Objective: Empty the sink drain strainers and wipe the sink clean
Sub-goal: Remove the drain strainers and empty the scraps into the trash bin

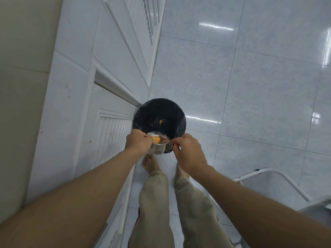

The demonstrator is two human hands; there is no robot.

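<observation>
Drain strainer (158,149), metal, mesh net (157,135) fitted, orange scrap (156,139) inside: held over rim of black-lined bin (146,117) on tiled floor (250,86). Side gripped by left hand (137,142); net edge pinched by right hand (186,149).

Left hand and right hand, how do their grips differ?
The left hand wraps round the strainer; the right hand only pinches the net at its rim. The left hand is nearer the cabinet, the right hand nearer open floor. Both hold it over the bin.
</observation>
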